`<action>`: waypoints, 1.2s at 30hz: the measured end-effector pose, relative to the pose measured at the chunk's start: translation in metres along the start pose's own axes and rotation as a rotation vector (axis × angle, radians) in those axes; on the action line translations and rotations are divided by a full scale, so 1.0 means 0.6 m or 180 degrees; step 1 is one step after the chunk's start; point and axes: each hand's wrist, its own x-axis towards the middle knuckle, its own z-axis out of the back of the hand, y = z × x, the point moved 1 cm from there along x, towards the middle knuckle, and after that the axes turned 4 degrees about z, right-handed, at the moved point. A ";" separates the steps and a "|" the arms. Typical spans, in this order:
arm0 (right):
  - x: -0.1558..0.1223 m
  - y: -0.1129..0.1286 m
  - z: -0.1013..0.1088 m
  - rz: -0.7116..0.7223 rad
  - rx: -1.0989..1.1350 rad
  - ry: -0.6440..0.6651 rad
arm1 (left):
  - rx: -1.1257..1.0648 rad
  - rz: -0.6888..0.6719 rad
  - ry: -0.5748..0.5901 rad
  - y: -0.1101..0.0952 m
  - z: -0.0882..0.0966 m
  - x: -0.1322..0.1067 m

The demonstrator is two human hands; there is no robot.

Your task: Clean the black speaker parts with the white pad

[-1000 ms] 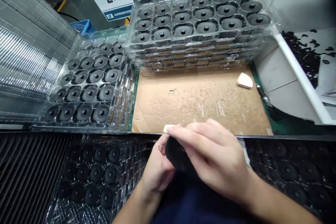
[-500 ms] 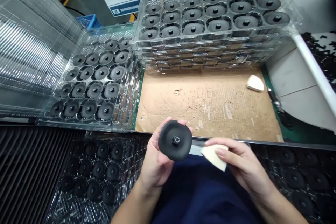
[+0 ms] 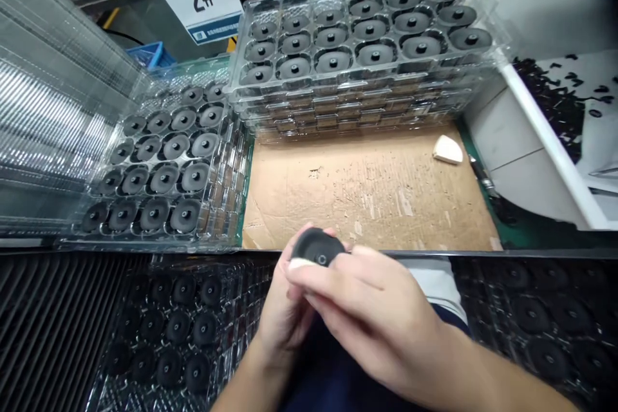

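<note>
My left hand [image 3: 282,318] holds a round black disc part [image 3: 316,246] with a small centre hub, just below the near edge of the cardboard sheet [image 3: 367,183]. My right hand [image 3: 371,312] lies over the disc from the right, fingers closed on a small whitish wedge [image 3: 300,264] pressed against the disc's face. Most of the disc is hidden by my right fingers.
A clear tray [image 3: 159,167] of the same black discs sits at left; a stack of filled clear trays [image 3: 357,45] stands at the back under signs 2# and 3#. A second white wedge [image 3: 448,149] lies on the cardboard. A white bin [image 3: 555,135] with small black parts is at right.
Half a second ago my right hand held the wedge beside the uncovered disc; it has since moved left over the disc, pressing the wedge on it.
</note>
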 end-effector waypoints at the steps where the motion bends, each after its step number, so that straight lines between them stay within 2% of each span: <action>1: 0.001 -0.005 -0.003 -0.0156 0.0169 0.0249 | -0.0005 -0.0029 -0.0062 0.002 0.003 0.001; 3: 0.002 -0.016 -0.006 -0.0455 0.0198 0.0503 | -0.0021 0.0004 -0.0091 0.007 0.001 0.002; 5: 0.004 -0.020 -0.003 -0.0391 -0.0213 0.0122 | 0.0010 0.0143 0.0082 0.010 -0.010 0.002; 7: 0.002 -0.015 0.002 -0.0091 -0.0477 -0.0265 | -0.0016 0.0192 0.0288 0.008 -0.020 0.001; 9: -0.008 -0.009 0.010 0.0084 -0.0264 -0.0126 | -0.0097 0.0151 0.0438 0.002 -0.023 -0.001; 11: -0.025 -0.007 0.023 -0.0107 -0.0036 0.0208 | -0.0151 0.0216 0.0506 -0.001 -0.017 -0.001; 13: -0.038 -0.010 0.038 -0.0459 -0.0234 0.0276 | -0.0154 0.0326 0.0504 0.000 -0.010 0.001; 15: -0.041 -0.017 0.047 -0.0571 -0.0709 0.0185 | -0.0154 0.0372 0.0432 0.005 -0.008 0.004; 18: -0.025 -0.033 0.048 0.0058 -0.1085 -0.0021 | -0.0088 0.0428 0.0411 0.008 -0.016 0.006; 20: -0.015 -0.050 0.045 0.0214 -0.0750 -0.0148 | -0.0064 0.0440 0.0459 0.003 -0.021 0.004; 21: -0.014 -0.060 0.044 0.0021 -0.0500 -0.0230 | -0.0112 0.0434 0.0513 -0.001 -0.022 0.002; 23: -0.025 -0.080 0.040 -0.0754 -0.0095 -0.0390 | -0.0290 0.0418 0.0677 -0.008 -0.020 -0.004; 25: -0.053 -0.096 0.032 -0.1497 0.0136 -0.0517 | -0.0452 0.0416 0.0809 -0.011 -0.014 -0.008; 27: -0.090 -0.106 0.020 -0.1924 0.0335 -0.0442 | -0.0527 0.0399 0.0915 -0.011 -0.009 -0.008; 30: -0.140 -0.117 0.001 -0.2254 0.0503 -0.0110 | -0.0597 0.0426 0.1003 -0.007 -0.010 -0.002; 32: -0.157 -0.122 -0.001 -0.2391 0.0350 -0.0050 | -0.0599 0.0468 0.1048 -0.006 -0.015 0.003; 34: -0.157 -0.122 0.011 -0.2457 0.0097 -0.0211 | -0.0572 0.0491 0.1063 -0.007 -0.022 0.007; 36: -0.141 -0.108 0.032 -0.2359 -0.0141 -0.0553 | -0.0532 0.0498 0.1049 -0.006 -0.028 0.007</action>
